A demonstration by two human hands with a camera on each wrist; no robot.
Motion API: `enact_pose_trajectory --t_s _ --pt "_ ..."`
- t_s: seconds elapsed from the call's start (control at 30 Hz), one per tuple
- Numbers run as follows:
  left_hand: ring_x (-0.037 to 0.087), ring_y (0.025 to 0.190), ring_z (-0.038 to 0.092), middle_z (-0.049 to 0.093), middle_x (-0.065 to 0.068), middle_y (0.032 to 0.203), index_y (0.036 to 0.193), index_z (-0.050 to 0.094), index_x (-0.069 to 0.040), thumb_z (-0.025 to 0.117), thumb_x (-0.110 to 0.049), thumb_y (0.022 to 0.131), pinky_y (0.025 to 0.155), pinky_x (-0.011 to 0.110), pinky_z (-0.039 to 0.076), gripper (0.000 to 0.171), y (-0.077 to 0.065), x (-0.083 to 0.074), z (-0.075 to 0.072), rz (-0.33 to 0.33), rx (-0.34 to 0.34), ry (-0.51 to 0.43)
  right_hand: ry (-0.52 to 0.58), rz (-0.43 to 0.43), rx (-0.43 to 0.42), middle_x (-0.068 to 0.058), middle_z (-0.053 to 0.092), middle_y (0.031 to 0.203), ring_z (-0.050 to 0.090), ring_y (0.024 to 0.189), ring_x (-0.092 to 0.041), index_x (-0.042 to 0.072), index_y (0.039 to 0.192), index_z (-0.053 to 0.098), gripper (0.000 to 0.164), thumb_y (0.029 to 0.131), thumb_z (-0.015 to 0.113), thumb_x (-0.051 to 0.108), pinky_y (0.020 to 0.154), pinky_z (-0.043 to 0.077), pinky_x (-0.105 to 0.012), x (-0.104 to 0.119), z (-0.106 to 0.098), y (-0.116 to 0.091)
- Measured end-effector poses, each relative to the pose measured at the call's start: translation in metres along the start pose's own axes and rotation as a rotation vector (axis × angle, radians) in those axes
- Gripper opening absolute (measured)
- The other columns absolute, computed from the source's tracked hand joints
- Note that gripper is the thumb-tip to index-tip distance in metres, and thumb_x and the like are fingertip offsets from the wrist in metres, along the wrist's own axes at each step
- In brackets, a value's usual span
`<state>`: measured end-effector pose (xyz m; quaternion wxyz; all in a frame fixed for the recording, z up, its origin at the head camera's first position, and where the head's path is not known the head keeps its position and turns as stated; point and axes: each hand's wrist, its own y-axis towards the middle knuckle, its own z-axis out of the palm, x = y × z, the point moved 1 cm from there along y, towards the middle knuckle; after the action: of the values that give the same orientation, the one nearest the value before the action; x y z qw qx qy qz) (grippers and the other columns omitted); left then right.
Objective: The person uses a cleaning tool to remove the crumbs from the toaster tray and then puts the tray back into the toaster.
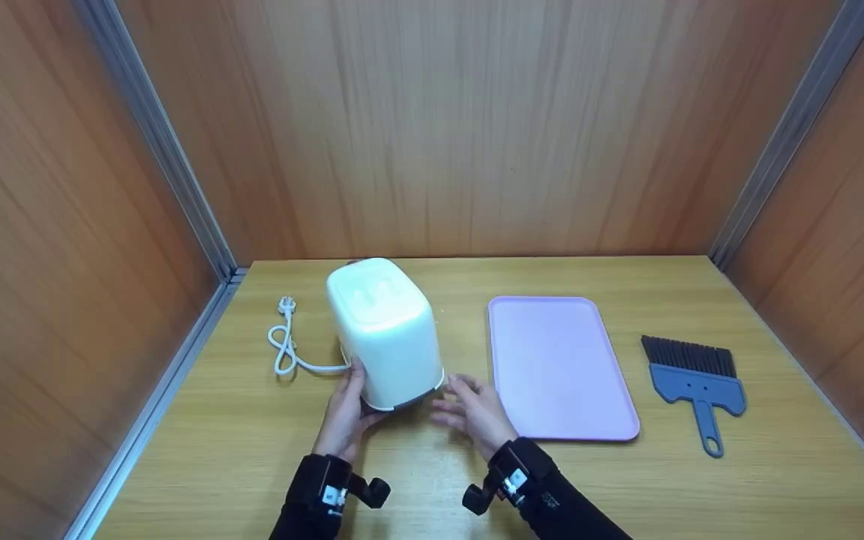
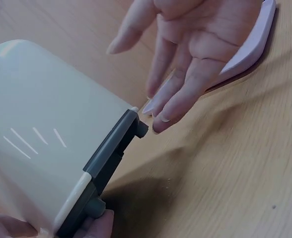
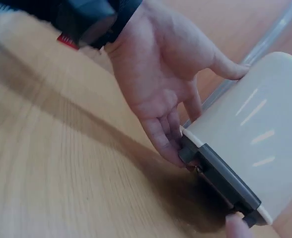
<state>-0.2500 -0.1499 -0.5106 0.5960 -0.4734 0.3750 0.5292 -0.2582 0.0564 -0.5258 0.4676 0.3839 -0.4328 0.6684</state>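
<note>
A boxy white toaster with rounded edges and a dark grey footed base is tilted, its base edge lifted off the table on the near side. My left hand grips its near left corner, thumb on the white side and fingers under the base. At the near right corner, my right hand has its fingers loosely extended, fingertips right at a base foot. From the toaster's left side runs a white cord, looped and ending in a plug.
A pale purple tray lies flat just right of the right hand. Farther right is a blue hand brush with dark bristles. Wood-grain panels enclose the table at the back and both sides.
</note>
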Motion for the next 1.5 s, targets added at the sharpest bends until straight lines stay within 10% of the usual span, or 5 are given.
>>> enact_pose_trajectory --t_s 0.27,0.9,1.5 --pt "0.047 0.139 0.030 0.024 0.029 0.154 0.156 0.016 -0.007 0.038 -0.060 0.099 0.107 0.063 0.035 0.080 0.001 -0.002 0.001 0.018 -0.013 -0.007 0.072 0.100 0.111 -0.029 0.058 0.122 0.069 0.096 -0.029 -0.013 0.127 0.046 0.055 0.102 0.054 0.034 0.087 0.057 -0.040 -0.020 0.013 -0.001" --pt "0.044 0.140 0.031 0.026 0.026 0.155 0.156 0.019 -0.010 0.039 -0.061 0.099 0.107 0.062 0.036 0.079 0.002 0.004 -0.002 0.021 -0.027 -0.017 0.169 0.057 0.019 -0.008 0.064 0.097 0.066 0.084 -0.017 0.012 0.092 0.052 0.023 0.100 0.057 0.033 0.069 0.056 -0.029 -0.046 0.031 0.010" --pt "0.045 0.140 0.030 0.025 0.028 0.155 0.156 0.016 -0.006 0.036 -0.057 0.101 0.107 0.063 0.035 0.077 0.000 0.004 0.001 0.033 -0.014 -0.021 0.190 0.051 0.021 -0.005 0.065 0.090 0.064 0.081 -0.016 0.013 0.088 0.054 0.021 0.099 0.060 0.029 0.068 0.054 -0.029 -0.047 0.030 0.012"
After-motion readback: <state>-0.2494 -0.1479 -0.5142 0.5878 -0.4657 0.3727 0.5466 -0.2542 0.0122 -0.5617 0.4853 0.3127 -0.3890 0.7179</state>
